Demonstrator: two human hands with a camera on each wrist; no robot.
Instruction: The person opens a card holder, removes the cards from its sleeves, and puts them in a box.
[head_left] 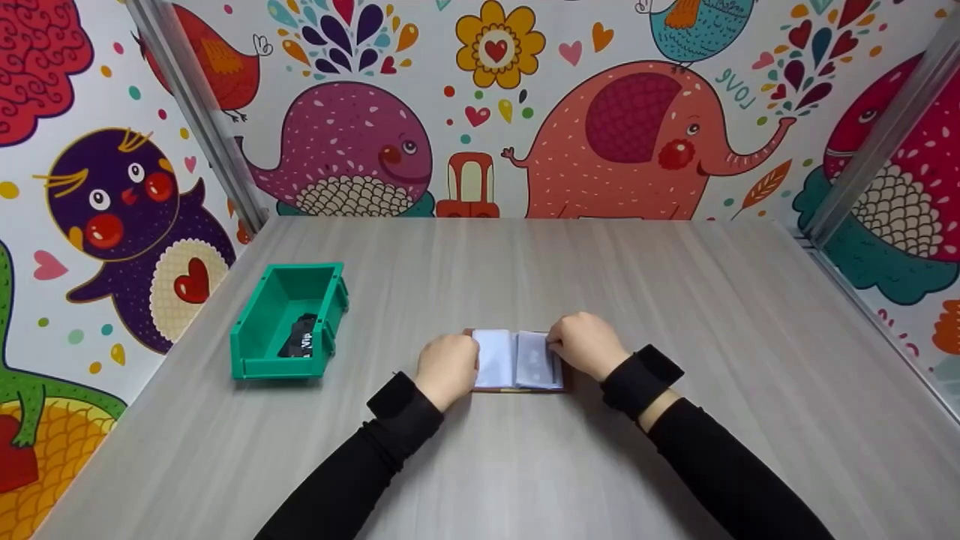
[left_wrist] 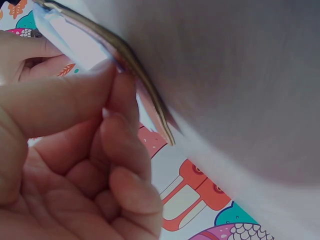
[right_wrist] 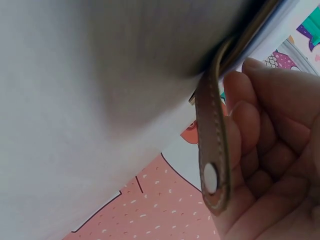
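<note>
An opened card holder [head_left: 495, 360] with clear plastic sleeves and a brown cover lies on the table between the two hands. My left hand [head_left: 448, 367] pinches its left edge between thumb and curled forefinger, as the left wrist view shows at the cover edge [left_wrist: 132, 62]. At the opposite side, my right hand [head_left: 589, 343] has thumb and forefinger together at the edge of a clear sleeve [head_left: 534, 358]. A brown stitched strap [right_wrist: 214, 130] with a metal snap hangs beside the right fingers in the right wrist view.
Left of the hands stands a green bin [head_left: 251, 367] with black cards [head_left: 300, 337] inside, one bearing the letters "Vip". Both wrists wear black bands [head_left: 641, 381]. Printed walls [head_left: 480, 112] with cartoon animals border the table [head_left: 525, 465] at the back and sides.
</note>
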